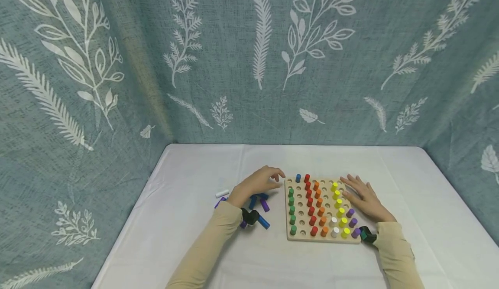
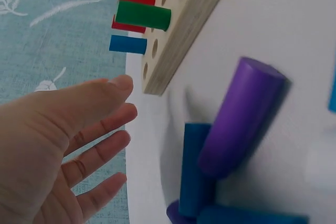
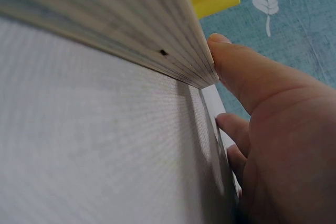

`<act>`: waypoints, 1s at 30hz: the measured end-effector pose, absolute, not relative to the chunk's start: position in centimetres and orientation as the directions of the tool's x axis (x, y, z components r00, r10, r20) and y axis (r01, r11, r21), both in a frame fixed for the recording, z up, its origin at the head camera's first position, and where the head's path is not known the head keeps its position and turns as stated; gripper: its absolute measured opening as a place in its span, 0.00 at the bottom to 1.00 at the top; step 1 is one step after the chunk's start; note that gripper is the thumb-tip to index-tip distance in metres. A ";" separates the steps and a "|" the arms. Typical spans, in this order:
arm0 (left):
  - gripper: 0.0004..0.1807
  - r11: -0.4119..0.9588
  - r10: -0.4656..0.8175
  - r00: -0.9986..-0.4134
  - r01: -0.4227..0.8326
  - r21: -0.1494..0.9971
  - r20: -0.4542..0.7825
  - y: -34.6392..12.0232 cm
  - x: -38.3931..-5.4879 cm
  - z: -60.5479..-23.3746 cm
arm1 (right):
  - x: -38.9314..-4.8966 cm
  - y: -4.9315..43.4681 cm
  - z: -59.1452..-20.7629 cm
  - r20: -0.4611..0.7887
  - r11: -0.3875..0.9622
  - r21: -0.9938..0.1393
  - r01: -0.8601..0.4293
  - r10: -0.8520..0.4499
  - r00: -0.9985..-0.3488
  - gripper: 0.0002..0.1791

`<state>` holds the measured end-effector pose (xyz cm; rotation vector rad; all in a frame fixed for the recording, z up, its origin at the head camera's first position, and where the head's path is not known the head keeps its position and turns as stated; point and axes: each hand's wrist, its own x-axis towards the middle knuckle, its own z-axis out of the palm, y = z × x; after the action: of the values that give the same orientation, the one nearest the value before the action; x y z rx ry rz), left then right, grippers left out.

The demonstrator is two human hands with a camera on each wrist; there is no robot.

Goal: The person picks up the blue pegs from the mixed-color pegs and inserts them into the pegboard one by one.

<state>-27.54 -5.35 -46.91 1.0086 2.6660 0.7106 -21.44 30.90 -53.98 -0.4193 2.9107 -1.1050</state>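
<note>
My left hand [image 1: 258, 182] hovers beside the back left corner of a wooden pegboard [image 1: 304, 238]. Its fingers are loosely bent, and nothing shows between thumb and fingertips in the left wrist view. A blue peg [image 1: 298, 178] stands in the back row, just right of that hand. Green pegs [image 1: 292, 211], red pegs [image 1: 311, 211], orange pegs [image 1: 321, 211] and yellow pegs [image 1: 338, 203] stand in columns. White pegs [image 1: 333, 222] and purple pegs [image 1: 352, 222] fill front right holes. My right hand [image 1: 365, 199] rests at the right side, thumb against the board's edge [image 3: 207, 72].
Loose pegs lie on the white tablecloth [image 1: 187, 172] around my left wrist: a purple peg [image 1: 264, 205], a blue peg [image 1: 264, 222], a white peg [image 1: 222, 193] and others partly hidden. A patterned curtain [image 1: 241, 63] hangs behind the table.
</note>
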 end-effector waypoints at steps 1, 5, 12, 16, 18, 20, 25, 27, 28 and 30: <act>0.16 0.655 0.670 -0.742 0.575 0.491 -0.023 -5.5 -27.5 -46.9 | -21.4 30.9 -54.0 0.092 0.717 -0.652 -0.246 -0.247 -0.965 0.31; 0.17 0.656 0.683 -0.730 0.600 0.457 -0.023 -6.0 -27.4 -47.0 | -21.5 31.0 -53.9 0.099 0.709 -0.661 -0.246 -0.242 -0.965 0.31; 0.16 0.655 0.696 -0.717 0.620 0.432 -0.027 -6.8 -27.0 -46.7 | -21.6 31.1 -54.0 0.085 0.713 -0.662 -0.230 -0.234 -0.968 0.32; 0.15 0.654 0.707 -0.707 0.636 0.410 -0.029 -7.4 -26.8 -46.5 | -21.7 31.1 -54.1 0.076 0.722 -0.654 -0.226 -0.234 -0.969 0.32; 0.14 0.650 0.714 -0.700 0.646 0.400 -0.031 -7.7 -26.7 -46.5 | -21.7 31.1 -54.2 0.078 0.723 -0.652 -0.230 -0.237 -0.968 0.32; 0.13 0.647 0.721 -0.692 0.653 0.394 -0.036 -7.9 -26.7 -46.5 | -21.7 31.1 -54.3 0.082 0.721 -0.652 -0.235 -0.241 -0.967 0.32; 0.12 0.642 0.734 -0.677 0.663 0.385 -0.058 -8.5 -26.5 -46.5 | -21.7 31.0 -54.3 0.075 0.720 -0.654 -0.234 -0.245 -0.966 0.32; 0.12 0.641 0.737 -0.673 0.667 0.380 -0.062 -8.6 -26.5 -46.5 | -21.7 31.0 -54.3 0.073 0.722 -0.652 -0.230 -0.242 -0.968 0.32; 0.12 0.640 0.739 -0.670 0.671 0.374 -0.062 -8.7 -26.5 -46.5 | -21.6 31.0 -54.3 0.074 0.724 -0.651 -0.230 -0.241 -0.968 0.32; 0.12 0.638 0.742 -0.668 0.676 0.368 -0.061 -8.8 -26.5 -46.5 | -21.7 31.0 -54.3 0.076 0.726 -0.648 -0.231 -0.240 -0.968 0.32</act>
<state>-26.47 -8.85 -46.49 1.1631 2.6522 0.4688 -21.65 30.97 -54.26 -0.3966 2.9067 -1.0877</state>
